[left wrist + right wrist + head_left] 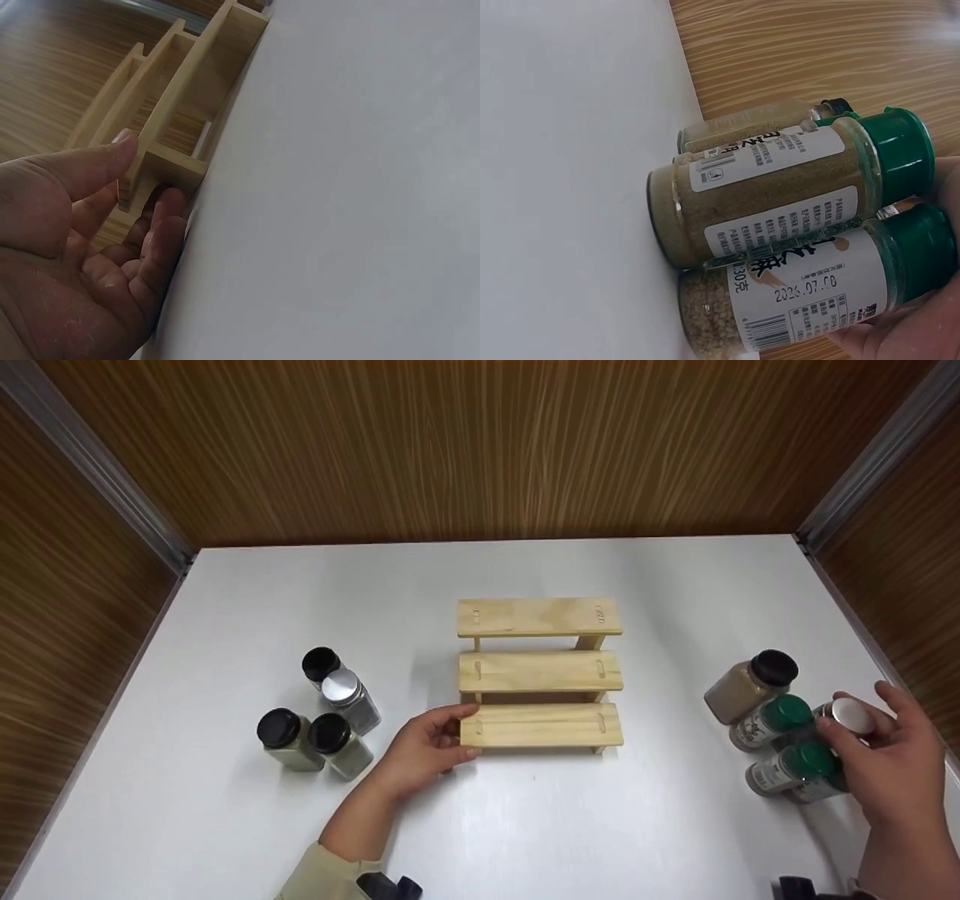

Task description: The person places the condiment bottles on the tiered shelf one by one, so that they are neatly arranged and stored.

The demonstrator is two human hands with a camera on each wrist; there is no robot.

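A: How is the wooden step rack [540, 675] being held?

B: Its lowest step is pinched at the left end by the left hand [424, 750], thumb on top and fingers beneath, as is seen from the left wrist view.

A: And the right hand [896, 769]?

B: A silver-capped jar [847, 716] is grasped at its top, well to the right of the rack on the white table [225, 607]. Two green-capped jars [776, 720] are stood just beside it, with a black-capped jar [750, 682] behind them.

A: What is found on the rack's other side?

B: Four jars [326, 712] are grouped to its left, three capped in black and one in silver.
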